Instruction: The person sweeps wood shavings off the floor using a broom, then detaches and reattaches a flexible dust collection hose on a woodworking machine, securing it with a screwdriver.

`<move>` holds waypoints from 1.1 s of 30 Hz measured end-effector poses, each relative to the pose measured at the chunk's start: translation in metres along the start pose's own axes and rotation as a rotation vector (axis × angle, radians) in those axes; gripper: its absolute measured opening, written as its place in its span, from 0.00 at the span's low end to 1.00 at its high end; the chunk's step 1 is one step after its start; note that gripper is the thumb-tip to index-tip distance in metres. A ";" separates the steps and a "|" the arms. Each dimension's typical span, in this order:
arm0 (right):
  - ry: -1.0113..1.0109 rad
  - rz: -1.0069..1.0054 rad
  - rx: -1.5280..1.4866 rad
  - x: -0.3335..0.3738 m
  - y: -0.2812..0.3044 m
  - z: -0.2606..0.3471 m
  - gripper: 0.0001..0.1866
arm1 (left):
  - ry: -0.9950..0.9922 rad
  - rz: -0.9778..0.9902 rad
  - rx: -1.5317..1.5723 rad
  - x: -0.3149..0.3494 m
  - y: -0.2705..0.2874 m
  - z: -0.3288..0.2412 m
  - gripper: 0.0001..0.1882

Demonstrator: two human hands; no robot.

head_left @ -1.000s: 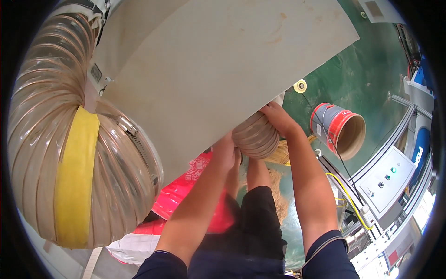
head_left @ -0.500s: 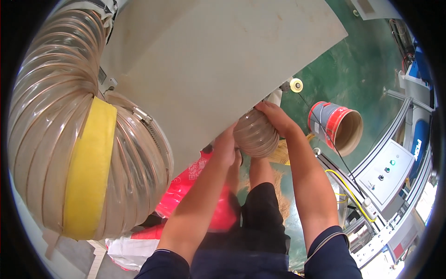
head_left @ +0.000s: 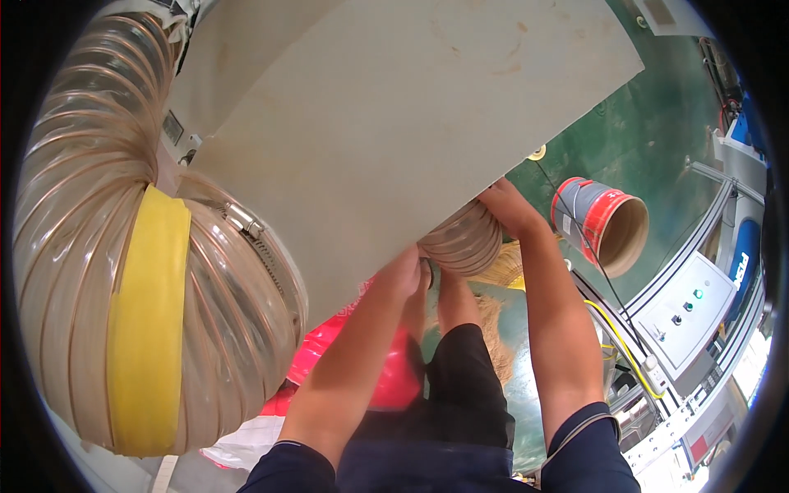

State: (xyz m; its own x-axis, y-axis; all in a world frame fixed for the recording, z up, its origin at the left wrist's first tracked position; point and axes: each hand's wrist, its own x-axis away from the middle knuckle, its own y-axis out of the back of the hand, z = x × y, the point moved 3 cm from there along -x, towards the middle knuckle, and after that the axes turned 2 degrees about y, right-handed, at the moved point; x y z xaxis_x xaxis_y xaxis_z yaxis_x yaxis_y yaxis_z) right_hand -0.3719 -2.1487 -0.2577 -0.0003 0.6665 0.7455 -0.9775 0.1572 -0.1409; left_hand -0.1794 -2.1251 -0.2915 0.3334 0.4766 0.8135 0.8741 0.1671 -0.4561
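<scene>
A small ribbed clear hose sticks out from under the edge of a large beige panel. My left hand presses against the hose's near end, just under the panel edge. My right hand wraps over the hose from the right, its fingers partly hidden by the panel. Both forearms rise from the lower edge in dark blue sleeves.
A wide ribbed clear duct with a yellow band and a metal clamp fills the left. A red and grey bucket lies on the green floor. A grey control box stands at right. A red bag lies below.
The view has shifted a little, so the big duct sits lower and nearer. Both hands stay on the small hose at the panel edge.
</scene>
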 end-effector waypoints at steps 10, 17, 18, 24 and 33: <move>-0.033 -0.030 0.063 0.002 -0.005 -0.001 0.43 | 0.089 -0.101 -0.194 0.023 -0.013 -0.018 0.32; 0.157 -0.179 0.166 0.001 0.003 -0.016 0.38 | -0.615 0.215 -1.103 0.192 -0.159 -0.123 0.31; 0.191 -0.234 0.211 0.006 0.000 -0.011 0.37 | -0.790 0.287 -1.253 0.205 -0.182 -0.142 0.33; 0.284 -0.476 0.484 0.030 -0.006 -0.016 0.42 | -0.691 -0.197 -1.893 0.175 -0.259 -0.188 0.50; 0.320 -0.499 0.649 0.054 -0.030 0.019 0.52 | -0.805 -0.624 -1.830 0.079 -0.229 -0.219 0.51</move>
State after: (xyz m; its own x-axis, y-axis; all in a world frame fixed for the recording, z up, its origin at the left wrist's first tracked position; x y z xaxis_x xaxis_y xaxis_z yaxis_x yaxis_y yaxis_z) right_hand -0.3468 -2.1310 -0.2008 0.4230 0.8184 0.3889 -0.7747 0.1040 0.6237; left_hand -0.2763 -2.3146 -0.0440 0.1739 0.9730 0.1520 0.2176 -0.1885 0.9577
